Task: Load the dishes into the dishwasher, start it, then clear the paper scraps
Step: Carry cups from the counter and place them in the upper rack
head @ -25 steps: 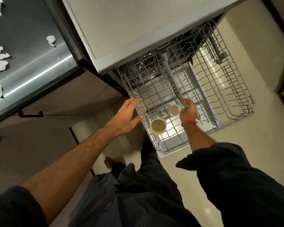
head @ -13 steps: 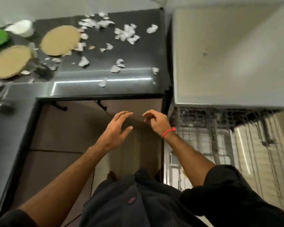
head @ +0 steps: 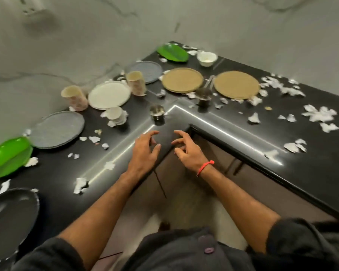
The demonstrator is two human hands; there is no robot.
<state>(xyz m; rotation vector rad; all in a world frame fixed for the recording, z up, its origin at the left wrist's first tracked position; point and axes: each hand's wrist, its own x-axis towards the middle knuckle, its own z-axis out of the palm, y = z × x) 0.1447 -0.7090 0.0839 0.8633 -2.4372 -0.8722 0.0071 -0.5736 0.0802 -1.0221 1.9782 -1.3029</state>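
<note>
Left hand (head: 145, 149) and right hand (head: 188, 151) over inner corner of black L-shaped counter (head: 233, 122), fingers loosely spread, gripping nothing. Small steel cup (head: 157, 112) just beyond hands. Behind cup: two round tan plates (head: 182, 80), white round plate (head: 109, 94), grey plates (head: 57, 129). White paper scraps (head: 319, 114) scattered around cup. No legible writing.
</note>
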